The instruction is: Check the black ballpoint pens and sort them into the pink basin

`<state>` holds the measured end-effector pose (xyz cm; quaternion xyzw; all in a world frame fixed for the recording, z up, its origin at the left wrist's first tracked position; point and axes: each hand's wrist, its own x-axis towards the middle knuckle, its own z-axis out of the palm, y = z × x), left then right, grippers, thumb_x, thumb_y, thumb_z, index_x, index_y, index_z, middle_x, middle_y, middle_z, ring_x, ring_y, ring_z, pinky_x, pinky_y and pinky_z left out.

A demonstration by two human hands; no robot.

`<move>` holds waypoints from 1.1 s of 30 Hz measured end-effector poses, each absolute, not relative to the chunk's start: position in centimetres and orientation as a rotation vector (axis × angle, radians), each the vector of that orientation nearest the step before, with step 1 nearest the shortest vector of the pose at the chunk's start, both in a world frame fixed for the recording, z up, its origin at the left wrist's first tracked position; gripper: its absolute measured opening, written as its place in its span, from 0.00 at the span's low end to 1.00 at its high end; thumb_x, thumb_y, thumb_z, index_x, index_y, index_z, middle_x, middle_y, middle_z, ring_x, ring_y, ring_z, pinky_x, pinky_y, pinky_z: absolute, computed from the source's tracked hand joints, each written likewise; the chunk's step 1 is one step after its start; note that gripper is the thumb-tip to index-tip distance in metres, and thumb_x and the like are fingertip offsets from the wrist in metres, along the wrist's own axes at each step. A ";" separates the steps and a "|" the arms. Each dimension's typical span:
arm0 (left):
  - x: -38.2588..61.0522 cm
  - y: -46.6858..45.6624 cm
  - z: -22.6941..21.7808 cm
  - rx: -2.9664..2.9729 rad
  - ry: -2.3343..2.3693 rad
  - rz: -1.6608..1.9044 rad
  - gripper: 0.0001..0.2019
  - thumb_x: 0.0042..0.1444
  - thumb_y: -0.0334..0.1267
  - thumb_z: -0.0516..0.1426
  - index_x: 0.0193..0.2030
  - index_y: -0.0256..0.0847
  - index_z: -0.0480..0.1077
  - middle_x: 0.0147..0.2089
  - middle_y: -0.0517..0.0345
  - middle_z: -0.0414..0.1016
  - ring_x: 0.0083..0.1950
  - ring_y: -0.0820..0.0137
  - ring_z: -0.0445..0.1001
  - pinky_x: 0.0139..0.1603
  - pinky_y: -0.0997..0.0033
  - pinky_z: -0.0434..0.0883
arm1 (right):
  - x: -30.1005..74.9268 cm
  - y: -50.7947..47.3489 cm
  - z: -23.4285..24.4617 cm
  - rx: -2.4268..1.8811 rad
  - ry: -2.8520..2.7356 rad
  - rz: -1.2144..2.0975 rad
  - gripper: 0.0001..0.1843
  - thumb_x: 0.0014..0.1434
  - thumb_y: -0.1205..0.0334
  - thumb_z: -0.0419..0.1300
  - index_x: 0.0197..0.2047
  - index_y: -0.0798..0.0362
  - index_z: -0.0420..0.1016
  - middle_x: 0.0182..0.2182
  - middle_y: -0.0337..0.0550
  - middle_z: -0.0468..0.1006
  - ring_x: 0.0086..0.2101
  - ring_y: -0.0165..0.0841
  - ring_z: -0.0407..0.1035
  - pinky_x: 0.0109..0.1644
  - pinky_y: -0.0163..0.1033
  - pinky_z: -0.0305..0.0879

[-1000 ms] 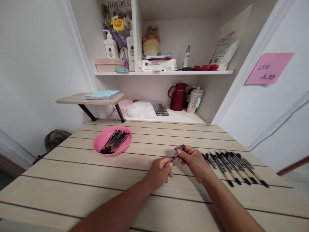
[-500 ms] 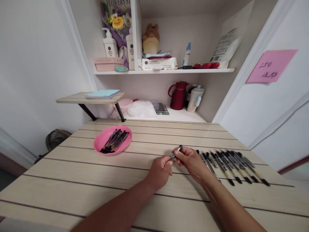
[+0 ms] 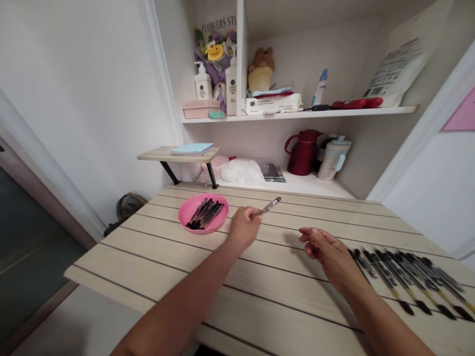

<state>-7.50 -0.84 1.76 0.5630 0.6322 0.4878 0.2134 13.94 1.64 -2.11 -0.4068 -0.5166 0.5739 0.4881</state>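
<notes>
My left hand (image 3: 243,229) is closed round one end of a black pen (image 3: 270,205), holding it above the wooden table (image 3: 156,247) just right of a pink dish (image 3: 185,212). Several black pens (image 3: 204,214) lie in that dish. My right hand (image 3: 326,247) hovers low over the table with its fingers stretched out and nothing in them. A row of several black pens (image 3: 404,279) lies on the table to its right.
Behind the table, a low shelf holds a red jug (image 3: 302,152), a white cup (image 3: 332,158) and a plastic bag (image 3: 241,171). A small raised shelf (image 3: 174,155) carries blue notebooks. The upper shelf holds bottles and boxes. A fan (image 3: 128,206) sits on the floor at left.
My right hand has let go of the pen and drawn back, fingers open. My left hand now carries the pen alone, nearer the pink dish. The view has swung left.
</notes>
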 end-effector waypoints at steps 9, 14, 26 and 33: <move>-20.5 -0.7 5.1 1.459 2.606 0.799 0.09 0.49 0.38 0.54 0.29 0.39 0.74 0.27 0.52 0.75 0.33 0.65 0.71 0.29 0.72 0.59 | 13.9 1.6 -1.9 -1.047 -1.417 1.317 0.18 0.50 0.47 0.58 0.35 0.53 0.74 0.26 0.41 0.72 0.21 0.26 0.59 0.23 0.34 0.53; -23.5 -0.6 3.7 1.368 2.740 0.579 0.09 0.48 0.37 0.54 0.28 0.36 0.74 0.28 0.46 0.76 0.36 0.61 0.72 0.30 0.71 0.61 | 13.9 1.8 -2.0 -1.064 -1.431 1.299 0.19 0.48 0.46 0.58 0.35 0.54 0.75 0.25 0.43 0.73 0.20 0.26 0.59 0.21 0.34 0.54; -23.0 -0.5 3.3 1.555 2.758 0.554 0.11 0.51 0.35 0.51 0.35 0.35 0.72 0.40 0.41 0.73 0.42 0.58 0.71 0.38 0.65 0.65 | 14.2 2.6 -2.2 -1.097 -1.419 1.198 0.20 0.46 0.46 0.59 0.34 0.54 0.74 0.25 0.42 0.73 0.19 0.26 0.60 0.20 0.32 0.55; -13.7 -1.7 3.1 2.136 2.152 0.965 0.12 0.54 0.36 0.49 0.41 0.41 0.71 0.44 0.54 0.72 0.49 0.68 0.66 0.51 0.71 0.60 | 18.3 3.5 0.1 -1.409 -1.395 0.758 0.18 0.48 0.47 0.56 0.31 0.54 0.72 0.24 0.43 0.74 0.19 0.28 0.62 0.22 0.33 0.55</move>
